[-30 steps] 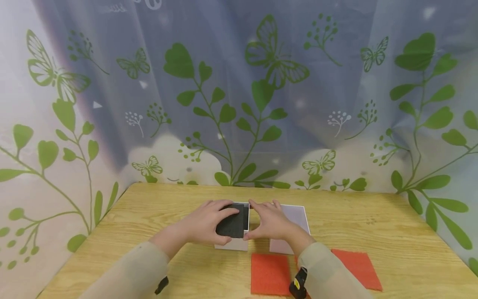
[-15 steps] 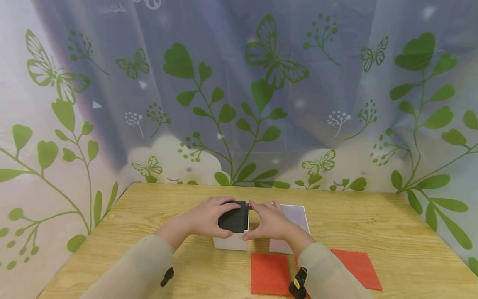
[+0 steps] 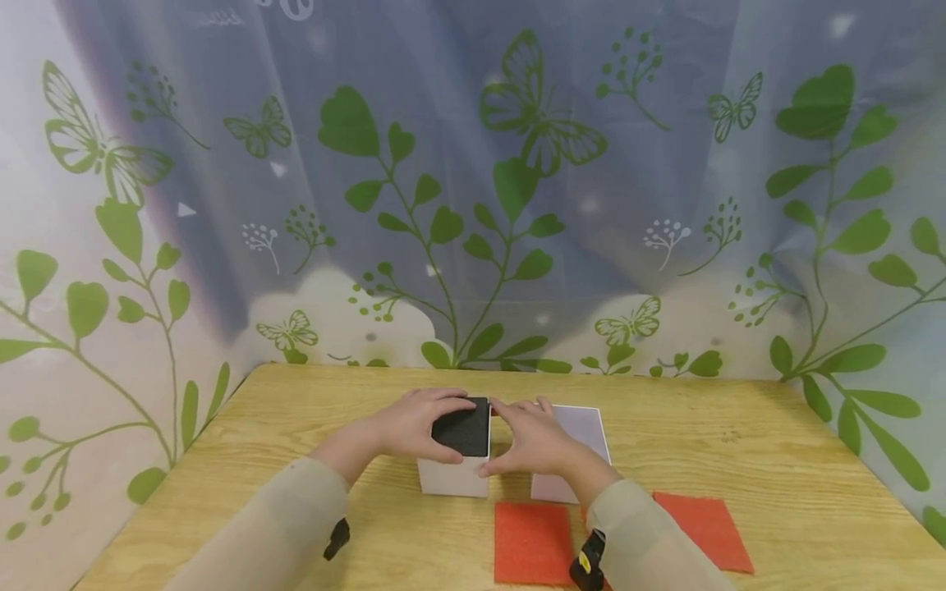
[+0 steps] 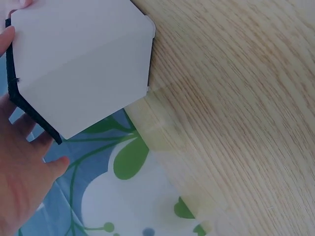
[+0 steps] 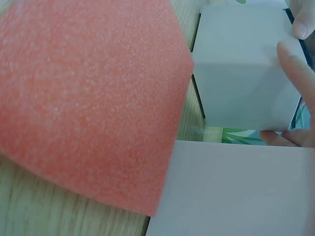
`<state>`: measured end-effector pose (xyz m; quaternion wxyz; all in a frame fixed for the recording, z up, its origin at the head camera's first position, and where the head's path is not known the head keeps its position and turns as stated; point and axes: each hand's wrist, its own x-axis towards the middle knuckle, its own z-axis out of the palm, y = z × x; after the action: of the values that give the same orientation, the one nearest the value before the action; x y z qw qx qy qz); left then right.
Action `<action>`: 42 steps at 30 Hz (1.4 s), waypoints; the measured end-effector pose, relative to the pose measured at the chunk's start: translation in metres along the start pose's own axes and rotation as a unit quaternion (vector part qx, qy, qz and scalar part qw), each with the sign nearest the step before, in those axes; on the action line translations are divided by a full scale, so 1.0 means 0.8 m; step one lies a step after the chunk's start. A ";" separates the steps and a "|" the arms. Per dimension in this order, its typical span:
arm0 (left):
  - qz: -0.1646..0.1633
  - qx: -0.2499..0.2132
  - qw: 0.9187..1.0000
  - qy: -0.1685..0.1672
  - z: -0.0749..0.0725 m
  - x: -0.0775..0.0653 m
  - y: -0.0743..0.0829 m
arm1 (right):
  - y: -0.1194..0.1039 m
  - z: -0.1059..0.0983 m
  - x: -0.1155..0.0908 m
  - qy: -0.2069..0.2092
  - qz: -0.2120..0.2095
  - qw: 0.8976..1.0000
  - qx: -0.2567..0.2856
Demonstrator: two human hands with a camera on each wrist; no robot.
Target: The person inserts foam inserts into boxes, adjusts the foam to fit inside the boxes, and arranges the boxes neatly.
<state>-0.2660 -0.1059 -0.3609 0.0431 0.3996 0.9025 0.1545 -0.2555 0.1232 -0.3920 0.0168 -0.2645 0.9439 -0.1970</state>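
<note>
A white open-topped box (image 3: 454, 478) stands on the table in front of me, with a square black foam pad (image 3: 467, 431) lying level in its mouth. My left hand (image 3: 409, 424) grips the pad from the left, thumb at the near edge and fingers along the far side. From the right, my right hand (image 3: 535, 435) holds the box near its rim between thumb and fingers. Its walls show plain white in the left wrist view, where the black edge (image 4: 37, 118) runs beside my fingers. The right wrist view shows the same box (image 5: 246, 64) with fingertips on its wall.
Partly behind my right hand is a second pale box or lid (image 3: 584, 427). Red foam sheets lie nearer me, one square (image 3: 532, 542) and another (image 3: 705, 533) farther right. A patterned curtain (image 3: 473, 205) hangs behind the wooden table (image 3: 332, 533).
The black pad, earlier offset left and tilted over the box, has moved right and away from me and now fills its mouth. My left hand moved with it; the right hand stayed.
</note>
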 end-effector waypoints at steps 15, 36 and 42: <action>0.008 -0.028 1.000 -0.002 0.003 0.006 -0.011 | -0.002 0.000 -0.001 0.001 0.002 1.000 -0.004; -0.012 -0.076 0.997 0.005 0.016 -0.004 -0.008 | -0.005 -0.001 0.001 -0.009 0.007 1.000 -0.001; -0.038 -0.032 0.998 0.039 0.019 -0.017 -0.008 | -0.006 -0.002 -0.002 -0.003 0.001 1.000 -0.005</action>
<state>-0.2584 -0.1160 -0.3779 0.0264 0.3572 0.9127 0.1968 -0.2521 0.1211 -0.3890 0.0190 -0.2642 0.9451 -0.1916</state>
